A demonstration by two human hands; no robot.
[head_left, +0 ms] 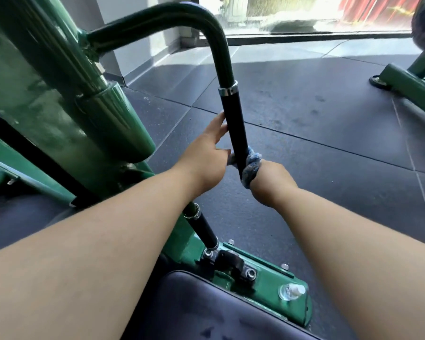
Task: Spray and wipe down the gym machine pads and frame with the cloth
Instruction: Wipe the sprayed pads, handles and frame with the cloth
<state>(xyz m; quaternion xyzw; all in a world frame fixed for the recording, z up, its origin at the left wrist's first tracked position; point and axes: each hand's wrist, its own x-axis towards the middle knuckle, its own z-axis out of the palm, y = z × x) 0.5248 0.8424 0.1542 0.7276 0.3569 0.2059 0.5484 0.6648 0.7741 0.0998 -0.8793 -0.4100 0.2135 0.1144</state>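
- right hand clenches the cloth, wrapped round the lower end of the grip;
- left hand is released; its straight fingers touch the grip just above the cloth

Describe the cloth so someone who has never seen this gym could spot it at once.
Start at the big green machine frame on the left and follow its curved green tube down to the black handle sleeve. Bunched round the sleeve's lower end is the cloth. It alone is crumpled, mottled-blue fabric; the tube and sleeve beside it are smooth green and black.
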